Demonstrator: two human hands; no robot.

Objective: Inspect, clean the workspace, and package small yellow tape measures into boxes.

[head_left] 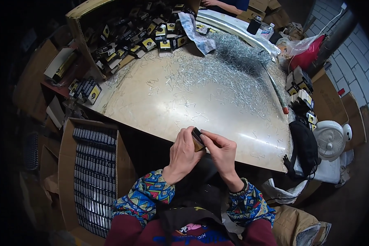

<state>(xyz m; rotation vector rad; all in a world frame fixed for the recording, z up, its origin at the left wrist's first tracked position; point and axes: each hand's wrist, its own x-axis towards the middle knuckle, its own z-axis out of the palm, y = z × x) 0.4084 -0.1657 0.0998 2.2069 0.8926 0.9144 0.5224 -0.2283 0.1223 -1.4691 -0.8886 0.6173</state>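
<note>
Box (198, 139), small and dark, sits pinched between both hands (204, 152).

A pale, glossy worktable (217, 106) fills the middle of a dim workshop, its surface catching light from above while the surroundings fall into shadow. A white tiled wall (356, 53) rises at the upper right above a dark floor (348, 201), where a small white fan (330, 141) stands beside brown cardboard cartons (328, 98). To the left, an open carton (65, 164) sits low beside the table, and a red shelf (55, 88) runs along the darkened edge of the room.
</note>
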